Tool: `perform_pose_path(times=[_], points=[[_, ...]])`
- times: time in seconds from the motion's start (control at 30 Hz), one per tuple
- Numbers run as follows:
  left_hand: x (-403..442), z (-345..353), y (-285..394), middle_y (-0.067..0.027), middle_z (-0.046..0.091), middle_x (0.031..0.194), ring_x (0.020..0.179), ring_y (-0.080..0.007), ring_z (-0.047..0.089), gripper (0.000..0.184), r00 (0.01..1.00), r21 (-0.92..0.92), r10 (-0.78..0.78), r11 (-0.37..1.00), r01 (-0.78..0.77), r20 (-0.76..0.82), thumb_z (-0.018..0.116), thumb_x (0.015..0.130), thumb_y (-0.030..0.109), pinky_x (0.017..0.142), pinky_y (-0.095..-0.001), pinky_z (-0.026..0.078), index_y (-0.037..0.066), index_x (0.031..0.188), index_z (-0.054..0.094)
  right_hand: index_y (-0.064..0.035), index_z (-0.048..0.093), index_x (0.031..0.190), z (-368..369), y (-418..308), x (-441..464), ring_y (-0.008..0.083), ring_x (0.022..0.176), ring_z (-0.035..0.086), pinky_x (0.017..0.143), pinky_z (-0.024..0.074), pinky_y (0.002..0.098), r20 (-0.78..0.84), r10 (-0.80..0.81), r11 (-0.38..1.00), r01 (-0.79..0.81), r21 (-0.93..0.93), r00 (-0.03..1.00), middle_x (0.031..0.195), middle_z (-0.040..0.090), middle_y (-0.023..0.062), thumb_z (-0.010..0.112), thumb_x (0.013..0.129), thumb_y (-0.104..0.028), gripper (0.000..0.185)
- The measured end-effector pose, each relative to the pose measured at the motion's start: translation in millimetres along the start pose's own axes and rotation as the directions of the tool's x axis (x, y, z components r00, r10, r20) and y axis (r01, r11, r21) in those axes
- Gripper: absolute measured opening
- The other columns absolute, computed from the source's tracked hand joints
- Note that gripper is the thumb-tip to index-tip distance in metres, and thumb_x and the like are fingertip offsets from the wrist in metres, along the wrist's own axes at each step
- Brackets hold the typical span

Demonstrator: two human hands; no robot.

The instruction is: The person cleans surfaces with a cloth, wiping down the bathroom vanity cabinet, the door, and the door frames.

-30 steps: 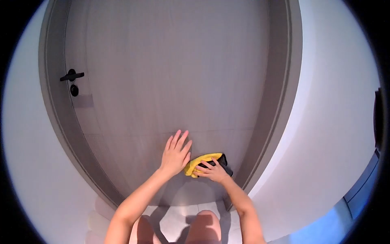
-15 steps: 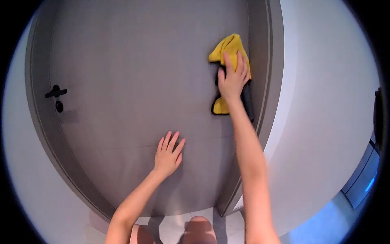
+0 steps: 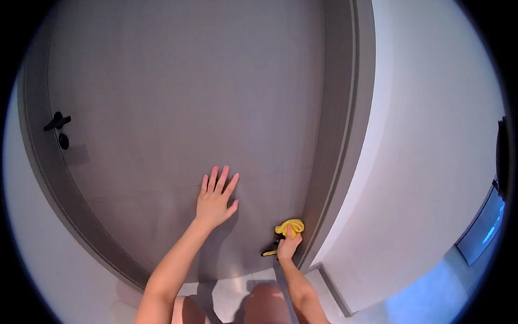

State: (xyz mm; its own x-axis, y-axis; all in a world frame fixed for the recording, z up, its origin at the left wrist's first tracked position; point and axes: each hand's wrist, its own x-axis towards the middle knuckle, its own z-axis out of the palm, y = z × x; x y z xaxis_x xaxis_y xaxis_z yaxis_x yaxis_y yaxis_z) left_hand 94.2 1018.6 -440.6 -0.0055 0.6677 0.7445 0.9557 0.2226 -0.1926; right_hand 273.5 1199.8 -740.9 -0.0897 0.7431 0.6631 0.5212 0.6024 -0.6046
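A closed grey-brown door (image 3: 183, 97) fills most of the head view. My left hand (image 3: 215, 201) lies flat against its lower middle, fingers spread, with nothing in it. Low at the door's right edge, my right hand (image 3: 290, 247) presses a yellow and black cloth (image 3: 291, 225) to the surface. The cloth is bunched up under and above my fingers, beside the frame. Part of it is hidden behind the hand.
A black lever handle (image 3: 58, 121) with a round lock (image 3: 63, 141) below it sits on the door's left side. The door frame (image 3: 345, 108) borders a pale wall (image 3: 426, 119) at right. Light floor tiles (image 3: 232, 297) and my knees show at the bottom.
My right hand has moved the cloth far down along the door's right edge, and the cloth is now more bunched. My left hand stays on the door in nearly the same place.
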Motion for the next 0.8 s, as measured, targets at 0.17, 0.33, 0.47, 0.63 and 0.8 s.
perform_pose_path(times=[0.17, 0.33, 0.47, 0.63, 0.8], points=[[-2, -11, 9, -0.0126, 0.023, 0.162, 0.149, -0.0400, 0.020, 0.077, 1.000, -0.026, 0.013, 1.000, -0.014, -0.019, 0.074, 0.081, 0.027, 0.119, -0.0585, 0.021, 0.020, 0.151, 0.041, -0.0156, 0.045, 0.147, -74, -28, 29, 0.0475, 0.120, 0.044, 0.104, 0.0389, 0.0518, 0.041, -0.188, 0.982, 0.188, 0.006, 0.981, 0.139, 0.042, 0.0249, 0.065, 0.074, 0.005, 0.079], [-23, -2, 27, -0.0101, 0.026, 0.162, 0.149, -0.0358, 0.022, 0.082, 0.999, -0.077, -0.017, 0.997, 0.014, -0.047, 0.076, 0.079, 0.025, 0.118, -0.0546, 0.025, 0.024, 0.152, 0.038, -0.0233, 0.058, 0.138, -227, -172, 211, 0.0405, 0.118, 0.050, 0.101, 0.0435, 0.0489, -0.192, -0.717, 0.693, 0.652, -0.308, 0.671, 0.151, 0.042, 0.0188, 0.068, 0.069, -0.001, 0.072], [-38, 35, 10, -0.0096, 0.021, 0.163, 0.149, -0.0394, 0.020, 0.085, 0.999, -0.051, -0.037, 0.998, 0.037, -0.004, 0.079, 0.078, 0.033, 0.117, -0.0592, 0.024, 0.028, 0.152, 0.038, -0.0245, 0.059, 0.134, -293, -268, 326, 0.0335, 0.130, 0.047, 0.104, 0.0395, 0.0467, -0.156, -0.823, 0.499, 0.564, -0.658, 0.546, 0.145, 0.049, 0.0130, 0.074, 0.073, -0.012, 0.064], [-39, 41, 10, -0.0090, 0.021, 0.163, 0.148, -0.0402, 0.020, 0.086, 0.999, -0.039, -0.049, 0.998, 0.049, -0.003, 0.080, 0.077, 0.035, 0.116, -0.0603, 0.024, 0.029, 0.152, 0.038, -0.0115, 0.052, 0.139, -243, -240, 353, 0.0294, 0.137, 0.045, 0.112, 0.0330, 0.0470, -0.048, -0.818, 0.412, 0.525, -0.745, 0.574, 0.141, 0.053, 0.0187, 0.066, 0.082, -0.014, 0.058], [-46, 48, 26, -0.0104, 0.024, 0.162, 0.147, -0.0414, 0.022, 0.077, 0.997, -0.044, -0.081, 0.996, 0.081, 0.002, 0.076, 0.081, 0.030, 0.115, -0.0612, 0.024, 0.026, 0.150, 0.042, -0.0035, 0.050, 0.140, -156, -176, 293, 0.0314, 0.132, 0.049, 0.108, 0.0343, 0.0435, -0.188, -0.740, 0.579, 0.469, -0.667, 0.646, 0.137, 0.056, 0.0214, 0.050, 0.092, -0.010, 0.048]])
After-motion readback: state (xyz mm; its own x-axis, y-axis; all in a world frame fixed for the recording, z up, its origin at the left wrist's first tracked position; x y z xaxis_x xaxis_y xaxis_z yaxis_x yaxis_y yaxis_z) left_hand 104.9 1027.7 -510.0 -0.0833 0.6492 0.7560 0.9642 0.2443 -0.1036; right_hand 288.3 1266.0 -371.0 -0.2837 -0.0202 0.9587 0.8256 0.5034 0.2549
